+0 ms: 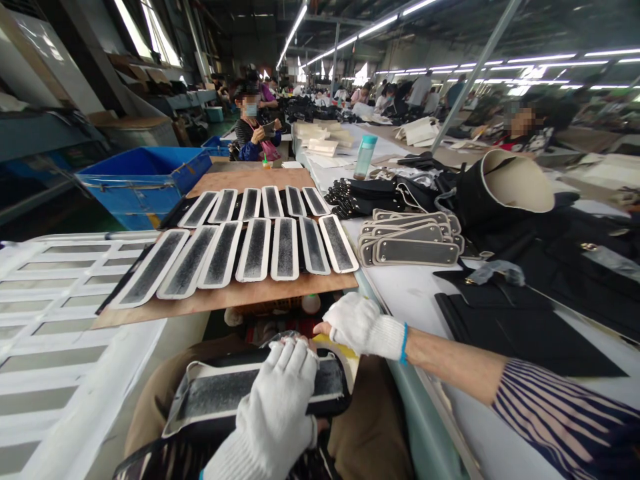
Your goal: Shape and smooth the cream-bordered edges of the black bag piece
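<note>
Across my lap lies a long black panel (220,393) with a grey-black speckled centre and a pale strip folded along its border. My left hand (277,393), in a white glove with bare fingertips, lies over the panel's right part, its fingers closed over the far edge. Just beyond that edge, my right hand (355,325), gloved alike, has its fingers curled in; whatever they may hold is hidden. Beneath the right hand shows a yellow and cream surface (340,350). Clear crumpled film (287,337) sits by the left fingertips.
Two rows of pale-bordered black panels (254,250) cover a brown board (225,297) ahead. Right of it are stacked grey-edged strips (417,241), black bag parts (505,327) and a teal bottle (365,157). A white slatted rack (65,320) and blue bin (145,180) stand left. A co-worker (255,130) sits beyond.
</note>
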Available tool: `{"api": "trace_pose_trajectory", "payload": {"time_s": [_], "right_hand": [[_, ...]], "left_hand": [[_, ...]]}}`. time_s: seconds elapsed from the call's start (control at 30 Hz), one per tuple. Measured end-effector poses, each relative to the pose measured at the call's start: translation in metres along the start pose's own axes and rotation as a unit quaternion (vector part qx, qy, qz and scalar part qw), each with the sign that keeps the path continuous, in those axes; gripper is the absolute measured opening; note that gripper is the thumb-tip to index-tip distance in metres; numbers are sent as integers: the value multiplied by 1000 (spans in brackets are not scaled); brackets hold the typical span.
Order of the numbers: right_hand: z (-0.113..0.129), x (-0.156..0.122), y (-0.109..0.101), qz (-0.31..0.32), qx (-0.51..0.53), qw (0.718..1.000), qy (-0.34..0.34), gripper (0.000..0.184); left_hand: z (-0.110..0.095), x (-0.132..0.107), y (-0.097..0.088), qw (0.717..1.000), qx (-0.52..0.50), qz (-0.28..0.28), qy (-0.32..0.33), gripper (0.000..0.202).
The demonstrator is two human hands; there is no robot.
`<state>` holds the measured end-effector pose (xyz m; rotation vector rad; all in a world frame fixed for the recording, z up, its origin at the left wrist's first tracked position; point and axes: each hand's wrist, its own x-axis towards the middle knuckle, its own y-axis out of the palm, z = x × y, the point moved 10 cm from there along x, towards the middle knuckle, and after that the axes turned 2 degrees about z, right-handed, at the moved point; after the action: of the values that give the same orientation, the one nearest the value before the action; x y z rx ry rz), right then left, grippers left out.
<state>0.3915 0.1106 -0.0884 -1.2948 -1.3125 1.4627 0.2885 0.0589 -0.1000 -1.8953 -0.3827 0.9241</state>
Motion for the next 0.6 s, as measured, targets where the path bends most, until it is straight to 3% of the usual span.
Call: {"api": "trace_pose_trajectory", "payload": {"time_s": [0.23,0.6], "right_hand": [[2,-8,0,14,-9,1000,5,72],[-2,-23,1,25,21,997,71,61]], "left_hand": [[-1,2,3,1000,6,23,12,83],[-3,2,-1,999,24,4,29,83]]}}
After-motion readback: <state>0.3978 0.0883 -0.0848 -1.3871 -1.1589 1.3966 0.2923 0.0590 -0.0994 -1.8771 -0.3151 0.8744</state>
